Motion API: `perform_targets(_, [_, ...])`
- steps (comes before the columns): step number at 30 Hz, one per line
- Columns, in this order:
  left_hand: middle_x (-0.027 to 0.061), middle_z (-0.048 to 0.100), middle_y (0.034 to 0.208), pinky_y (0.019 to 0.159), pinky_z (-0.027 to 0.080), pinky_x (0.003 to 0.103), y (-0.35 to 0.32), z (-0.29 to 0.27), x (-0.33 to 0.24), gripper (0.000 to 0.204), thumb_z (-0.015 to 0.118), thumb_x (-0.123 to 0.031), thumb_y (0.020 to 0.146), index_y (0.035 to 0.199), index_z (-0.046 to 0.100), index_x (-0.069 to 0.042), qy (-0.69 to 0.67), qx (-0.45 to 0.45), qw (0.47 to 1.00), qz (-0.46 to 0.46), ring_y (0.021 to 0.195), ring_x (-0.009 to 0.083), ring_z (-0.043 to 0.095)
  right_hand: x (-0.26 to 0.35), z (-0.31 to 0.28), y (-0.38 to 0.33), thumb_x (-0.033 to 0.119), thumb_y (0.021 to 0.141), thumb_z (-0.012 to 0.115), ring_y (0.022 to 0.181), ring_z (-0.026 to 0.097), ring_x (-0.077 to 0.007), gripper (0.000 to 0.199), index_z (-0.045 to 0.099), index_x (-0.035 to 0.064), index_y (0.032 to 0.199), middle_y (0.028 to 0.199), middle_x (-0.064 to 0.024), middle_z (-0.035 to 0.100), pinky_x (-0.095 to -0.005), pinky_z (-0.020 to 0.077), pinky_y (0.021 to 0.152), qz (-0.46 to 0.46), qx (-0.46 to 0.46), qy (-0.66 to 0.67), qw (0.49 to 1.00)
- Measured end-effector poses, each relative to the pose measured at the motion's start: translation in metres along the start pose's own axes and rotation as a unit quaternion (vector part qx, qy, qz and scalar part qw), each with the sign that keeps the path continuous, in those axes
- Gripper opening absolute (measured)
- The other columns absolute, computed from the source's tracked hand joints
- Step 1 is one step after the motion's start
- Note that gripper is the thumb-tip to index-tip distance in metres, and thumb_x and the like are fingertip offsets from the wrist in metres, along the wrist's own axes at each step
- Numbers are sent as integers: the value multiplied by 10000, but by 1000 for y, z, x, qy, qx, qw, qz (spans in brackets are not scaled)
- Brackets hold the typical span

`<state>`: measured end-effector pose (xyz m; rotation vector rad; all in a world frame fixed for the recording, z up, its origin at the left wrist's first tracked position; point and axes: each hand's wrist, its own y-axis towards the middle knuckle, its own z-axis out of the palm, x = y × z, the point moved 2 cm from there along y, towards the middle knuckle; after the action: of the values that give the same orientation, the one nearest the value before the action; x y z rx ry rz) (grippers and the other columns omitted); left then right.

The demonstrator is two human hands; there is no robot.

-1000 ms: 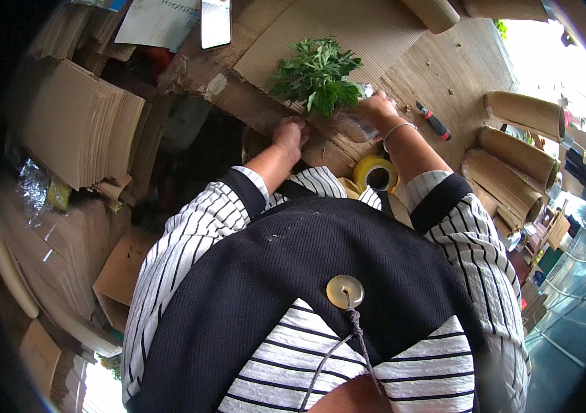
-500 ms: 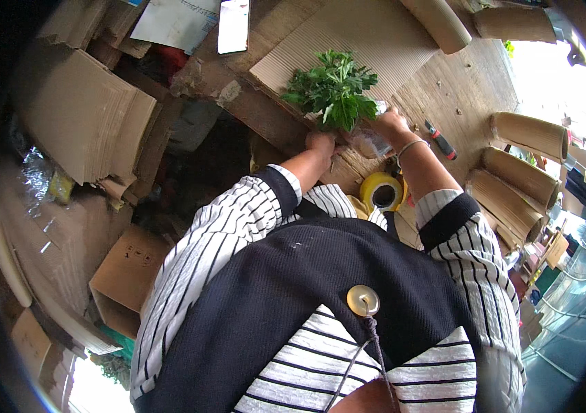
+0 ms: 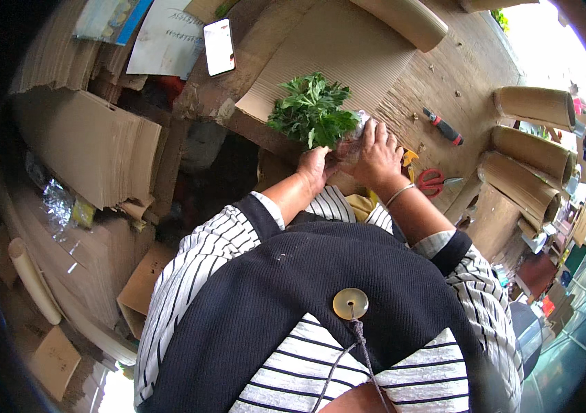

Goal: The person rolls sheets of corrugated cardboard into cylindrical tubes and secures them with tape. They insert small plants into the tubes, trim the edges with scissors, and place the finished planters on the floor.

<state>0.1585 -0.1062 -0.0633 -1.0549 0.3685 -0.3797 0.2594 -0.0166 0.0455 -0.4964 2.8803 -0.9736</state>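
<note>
Fingers (image 3: 370, 132) of the right hand (image 3: 379, 164) lie over the clear wrapping (image 3: 356, 131) at the right of the green leafy plant (image 3: 311, 110)—slightly apart and pointing far. The thumb is hidden, so it cannot be told whether this hand pinches. The left hand (image 3: 312, 169) is at the near edge of the foliage, thumb extended toward the plant; its other fingers are largely hidden and their closure cannot be told. Position of the plant: at the near end of the corrugated cardboard sheet (image 3: 338, 51), leaves directed left and far. The sheet lies on the wooden table (image 3: 472, 76). Right of the right hand are an orange-handled tool (image 3: 410, 157), red-handled scissors (image 3: 432, 182) and, farther away, a red-and-black cutter (image 3: 443, 126). Far left—a phone (image 3: 219, 48) with a lit screen. Curved cardboard pieces (image 3: 535, 109) stand at the right.
</note>
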Motion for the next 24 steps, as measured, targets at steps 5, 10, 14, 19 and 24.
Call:
perform_targets(5, [100, 645, 1062, 917, 472, 422, -13, 18, -13, 254, 523, -215, 945, 1111, 603, -41, -6, 64, 998, -25, 984, 249, 593, 4, 28, -3, 517, 631, 727, 1358, 191, -521, 1112, 220, 22, 1488, 1497, -260, 217, -633, 201, 1072, -41, -114, 33, 992])
perform_targets(10, [78, 644, 1054, 898, 439, 353, -29, 22, -23, 236, 576, -230, 918, 1085, 620, -68, 137, 7, 990, -41, 949, 213, 583, 1, 42, 5, 423, 573, 845, 1330, 265, -489, 1106, 282, 48, 1449, 1470, -238, 271, -551, 301, 1063, -30, -198, 59, 978])
perform_targets(14, [77, 649, 1054, 859, 475, 345, -43, 28, -31, 220, 619, -182, 898, 1065, 610, -39, 335, 14, 941, 42, 941, 207, 608, -4, 46, 11, 335, 741, 729, 1311, 311, -472, 846, 323, 70, 1434, 1430, -233, 350, -503, 362, 1048, -40, -223, 62, 972])
perform_targets(19, [178, 613, 1128, 909, 497, 392, -74, 76, -59, 420, 647, -73, 813, 1209, 524, -10, 729, 154, 477, 466, 1043, 326, 606, -9, 56, 17, 298, 795, 648, 1325, 304, -488, 713, 363, 142, 1429, 1456, -206, 322, -481, 531, 819, -35, -225, 51, 972])
perform_targets(24, [175, 568, 1221, 1071, 301, 513, -50, 97, -81, 625, 710, -246, 760, 1296, 476, -27, 836, 117, 199, 497, 1200, 316, 499, -7, 47, 13, 280, 770, 678, 1348, 270, -492, 780, 318, 156, 1450, 1465, -206, 308, -485, 520, 873, -36, -193, 78, 977])
